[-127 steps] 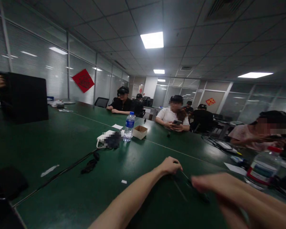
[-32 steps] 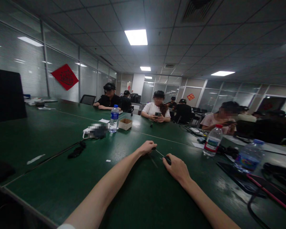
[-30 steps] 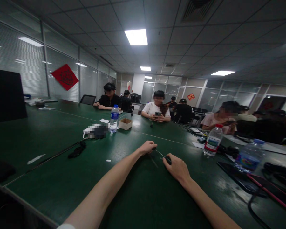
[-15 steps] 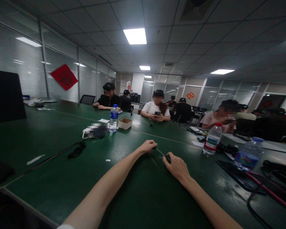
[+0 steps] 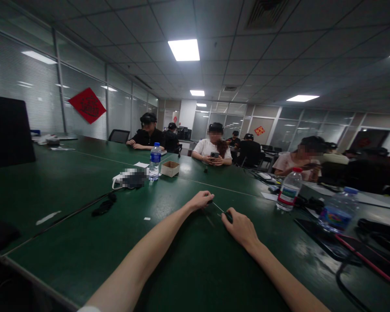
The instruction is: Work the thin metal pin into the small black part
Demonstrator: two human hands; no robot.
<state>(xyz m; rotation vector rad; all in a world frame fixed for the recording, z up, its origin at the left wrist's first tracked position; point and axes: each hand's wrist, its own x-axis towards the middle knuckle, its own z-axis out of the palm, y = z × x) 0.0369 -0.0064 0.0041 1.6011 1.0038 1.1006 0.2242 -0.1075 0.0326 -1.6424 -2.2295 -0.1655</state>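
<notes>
Both my arms reach out over the green table [image 5: 84,242]. My left hand [image 5: 201,200] is closed, pinching one end of a thin dark rod-like tool [image 5: 218,207] just above the tabletop. My right hand [image 5: 242,225] is closed round the tool's thicker black end. The thin shaft runs between the two hands. What kind of tool it is I cannot make out.
Two water bottles [image 5: 287,189] [image 5: 338,211] and dark cables [image 5: 360,251] lie to the right. A third bottle [image 5: 154,161], a small cardboard box [image 5: 170,168] and a black strap [image 5: 104,206] sit farther left. Several people sit along the table's far side.
Four seconds ago my right hand was a blur nearer the camera; it now grips the tool. Over the last second both hands have stayed almost still.
</notes>
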